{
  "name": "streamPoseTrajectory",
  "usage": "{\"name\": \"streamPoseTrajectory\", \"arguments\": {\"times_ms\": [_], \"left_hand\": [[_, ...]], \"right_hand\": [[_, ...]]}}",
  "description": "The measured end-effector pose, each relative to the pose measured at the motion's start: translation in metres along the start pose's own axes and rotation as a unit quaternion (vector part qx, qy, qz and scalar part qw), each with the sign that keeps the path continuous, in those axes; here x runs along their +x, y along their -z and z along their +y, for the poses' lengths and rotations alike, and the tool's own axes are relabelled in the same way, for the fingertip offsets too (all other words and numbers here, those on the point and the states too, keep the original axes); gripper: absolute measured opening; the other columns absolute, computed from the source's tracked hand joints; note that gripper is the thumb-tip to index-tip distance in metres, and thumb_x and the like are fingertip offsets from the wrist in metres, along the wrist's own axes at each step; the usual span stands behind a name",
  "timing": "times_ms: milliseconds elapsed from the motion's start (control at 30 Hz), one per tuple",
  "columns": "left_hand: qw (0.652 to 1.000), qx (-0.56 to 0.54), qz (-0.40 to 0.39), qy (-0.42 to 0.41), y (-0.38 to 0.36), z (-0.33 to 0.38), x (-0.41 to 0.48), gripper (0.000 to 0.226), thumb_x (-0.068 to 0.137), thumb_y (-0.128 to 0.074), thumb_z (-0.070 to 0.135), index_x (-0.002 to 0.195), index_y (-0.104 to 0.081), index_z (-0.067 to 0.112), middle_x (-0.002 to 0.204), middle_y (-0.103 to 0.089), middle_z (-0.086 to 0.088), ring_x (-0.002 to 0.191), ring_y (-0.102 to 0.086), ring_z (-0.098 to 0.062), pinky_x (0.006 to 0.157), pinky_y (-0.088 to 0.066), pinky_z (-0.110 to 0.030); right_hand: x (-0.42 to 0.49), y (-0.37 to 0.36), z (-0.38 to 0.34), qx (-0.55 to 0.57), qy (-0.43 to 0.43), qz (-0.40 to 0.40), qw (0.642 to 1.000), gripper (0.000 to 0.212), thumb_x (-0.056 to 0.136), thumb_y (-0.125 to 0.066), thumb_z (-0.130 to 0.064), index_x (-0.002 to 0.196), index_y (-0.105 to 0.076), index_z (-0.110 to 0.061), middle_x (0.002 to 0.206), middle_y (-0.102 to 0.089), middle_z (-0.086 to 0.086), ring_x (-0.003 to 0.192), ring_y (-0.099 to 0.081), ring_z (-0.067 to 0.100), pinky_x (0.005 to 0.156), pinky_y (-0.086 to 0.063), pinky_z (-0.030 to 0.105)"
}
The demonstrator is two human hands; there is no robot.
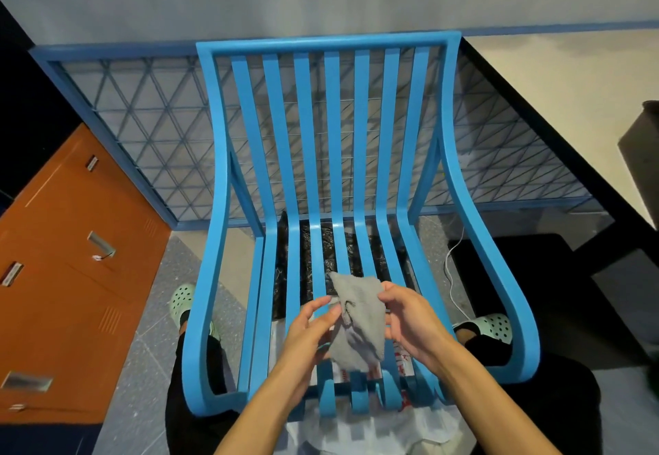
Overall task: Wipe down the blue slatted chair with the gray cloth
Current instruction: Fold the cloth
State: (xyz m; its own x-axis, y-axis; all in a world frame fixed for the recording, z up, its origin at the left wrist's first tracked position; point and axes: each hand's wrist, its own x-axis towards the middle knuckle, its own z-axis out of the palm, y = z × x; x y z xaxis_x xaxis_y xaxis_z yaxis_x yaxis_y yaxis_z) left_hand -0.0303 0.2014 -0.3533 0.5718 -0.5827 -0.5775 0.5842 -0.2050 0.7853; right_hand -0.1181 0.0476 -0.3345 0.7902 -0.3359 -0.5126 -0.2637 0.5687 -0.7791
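Observation:
The blue slatted chair (306, 155) stands right in front of me, its curved back rising toward the wall and its seat slats running toward my legs. Above the front of the seat both hands hold the gray cloth (360, 319), which hangs crumpled between them. My left hand (310, 329) holds the cloth's left side, its fingers extended along it. My right hand (410, 315) pinches the cloth's upper right edge with fingers and thumb. The cloth hovers just over the middle slats.
An orange metal cabinet (67, 276) stands at the left. A blue-framed wire mesh panel (153, 126) runs behind the chair. A black plastic bag (321, 262) and a white bag (374, 429) lie under the seat. A white cable (451, 269) trails on the floor at the right, near a dark table (556, 155).

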Motion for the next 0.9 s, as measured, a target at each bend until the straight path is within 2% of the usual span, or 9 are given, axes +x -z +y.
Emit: {"name": "streamPoseTrajectory", "arguments": {"times_ms": [133, 200, 267, 400, 467, 533, 667, 800, 900], "left_hand": [[0.999, -0.02, -0.021, -0.037, 0.003, 0.003, 0.0, 0.042, 0.076, -0.074, 0.019, 0.116, -0.065, 0.016, 0.096, -0.075, -0.008, 0.084, -0.072, -0.019, 0.07, -0.053, -0.027], [0.998, -0.039, 0.006, -0.058, 0.008, 0.004, 0.001, 0.034, 0.081, -0.07, 0.003, 0.114, -0.065, 0.012, 0.087, -0.073, -0.009, 0.071, -0.07, -0.013, 0.06, -0.052, -0.021], [0.996, -0.049, 0.041, -0.062, 0.013, 0.003, 0.003, 0.03, 0.084, -0.067, -0.001, 0.111, -0.065, 0.011, 0.086, -0.074, -0.01, 0.066, -0.069, -0.01, 0.055, -0.05, -0.017], [0.993, 0.021, 0.079, -0.087, 0.015, -0.002, 0.006, 0.03, 0.085, -0.069, 0.006, 0.113, -0.067, 0.017, 0.098, -0.075, -0.005, 0.091, -0.07, -0.009, 0.075, -0.053, -0.017], [0.984, 0.087, 0.097, -0.125, 0.011, -0.001, 0.004, 0.028, 0.086, -0.07, 0.008, 0.109, -0.069, 0.022, 0.104, -0.072, -0.001, 0.097, -0.067, -0.009, 0.075, -0.053, -0.016], [0.968, 0.17, 0.083, -0.163, 0.007, 0.003, 0.001, 0.027, 0.086, -0.071, 0.009, 0.103, -0.071, 0.029, 0.107, -0.07, 0.008, 0.1, -0.063, -0.007, 0.073, -0.052, -0.015], [0.941, 0.269, 0.011, -0.205, -0.003, 0.006, -0.004, 0.032, 0.084, -0.074, 0.017, 0.109, -0.067, 0.036, 0.114, -0.06, 0.021, 0.107, -0.054, 0.006, 0.09, -0.043, -0.013], [0.918, 0.275, 0.088, -0.271, -0.011, 0.015, -0.002, 0.014, 0.082, -0.076, 0.018, 0.088, -0.074, 0.031, 0.103, -0.064, 0.017, 0.102, -0.058, 0.003, 0.085, -0.045, -0.011], [0.892, 0.296, 0.095, -0.329, -0.017, 0.021, -0.007, 0.014, 0.083, -0.075, 0.016, 0.083, -0.074, 0.03, 0.1, -0.064, 0.016, 0.103, -0.059, -0.001, 0.087, -0.042, -0.007]], "right_hand": [[-0.002, 0.014, 0.001, 0.062, -0.025, -0.02, 0.998, 0.038, 0.091, -0.048, -0.019, 0.118, -0.054, 0.007, 0.121, -0.059, 0.028, 0.111, -0.057, 0.045, 0.088, -0.053, 0.055], [-0.005, 0.016, -0.002, -0.013, -0.014, 0.013, 1.0, 0.03, 0.082, -0.052, -0.023, 0.1, -0.054, 0.002, 0.105, -0.06, 0.021, 0.09, -0.062, 0.035, 0.078, -0.053, 0.045], [-0.004, 0.02, 0.001, -0.063, 0.003, 0.044, 0.997, 0.019, 0.091, -0.047, -0.018, 0.096, -0.057, -0.003, 0.095, -0.06, 0.019, 0.074, -0.063, 0.024, 0.067, -0.052, 0.038], [-0.005, 0.018, 0.0, -0.095, 0.01, 0.034, 0.995, 0.018, 0.097, -0.04, -0.012, 0.091, -0.055, -0.005, 0.086, -0.065, 0.01, 0.065, -0.064, 0.014, 0.057, -0.052, 0.031], [-0.004, 0.017, -0.002, -0.128, 0.019, 0.034, 0.991, 0.012, 0.095, -0.043, -0.013, 0.093, -0.054, -0.007, 0.083, -0.059, 0.008, 0.058, -0.058, 0.008, 0.053, -0.047, 0.026], [-0.003, 0.014, -0.004, -0.108, 0.023, 0.03, 0.993, 0.017, 0.096, -0.043, -0.012, 0.102, -0.056, -0.004, 0.085, -0.06, 0.01, 0.062, -0.063, 0.01, 0.053, -0.049, 0.028], [-0.003, 0.014, -0.008, 0.007, 0.009, 0.03, 0.999, 0.024, 0.099, -0.041, -0.012, 0.11, -0.057, 0.002, 0.102, -0.069, 0.018, 0.086, -0.07, 0.032, 0.061, -0.058, 0.04], [-0.004, 0.016, -0.002, 0.048, -0.02, 0.019, 0.998, 0.025, 0.098, -0.047, -0.014, 0.115, -0.06, -0.001, 0.105, -0.07, 0.019, 0.092, -0.069, 0.032, 0.069, -0.059, 0.042], [-0.003, 0.015, 0.008, 0.033, -0.025, 0.043, 0.998, 0.025, 0.091, -0.061, -0.009, 0.115, -0.063, -0.004, 0.107, -0.071, 0.018, 0.1, -0.068, 0.032, 0.08, -0.057, 0.045]]}}
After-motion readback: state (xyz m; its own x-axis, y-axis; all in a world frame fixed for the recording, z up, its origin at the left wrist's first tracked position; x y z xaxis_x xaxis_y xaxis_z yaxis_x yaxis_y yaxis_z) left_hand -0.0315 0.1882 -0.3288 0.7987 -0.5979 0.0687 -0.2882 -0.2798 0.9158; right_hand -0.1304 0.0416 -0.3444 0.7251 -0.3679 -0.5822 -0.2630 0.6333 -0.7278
